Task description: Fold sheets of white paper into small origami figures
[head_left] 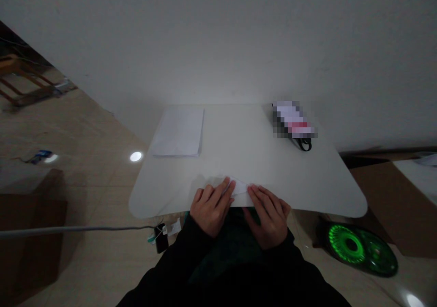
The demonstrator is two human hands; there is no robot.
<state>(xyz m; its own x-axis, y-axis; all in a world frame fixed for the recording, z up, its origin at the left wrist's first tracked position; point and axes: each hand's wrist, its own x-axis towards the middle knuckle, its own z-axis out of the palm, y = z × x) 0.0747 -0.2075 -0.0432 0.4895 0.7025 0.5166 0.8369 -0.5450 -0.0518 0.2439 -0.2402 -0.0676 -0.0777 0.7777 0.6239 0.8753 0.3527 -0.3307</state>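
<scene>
A small folded piece of white paper (240,188) lies at the near edge of the white table (246,157). My left hand (211,207) lies on its left side, fingers stretched flat and pressing it down. My right hand (269,213) lies on its right side, fingers also flat on the paper. The fingertips of both hands nearly meet over the paper's pointed fold. Most of the paper is hidden under my hands.
A stack of white sheets (179,132) lies at the table's far left. A blurred-out item with a black strap (295,125) sits at the far right. On the floor are a green glowing disc (358,248), a grey cable (75,229) and cardboard (392,193).
</scene>
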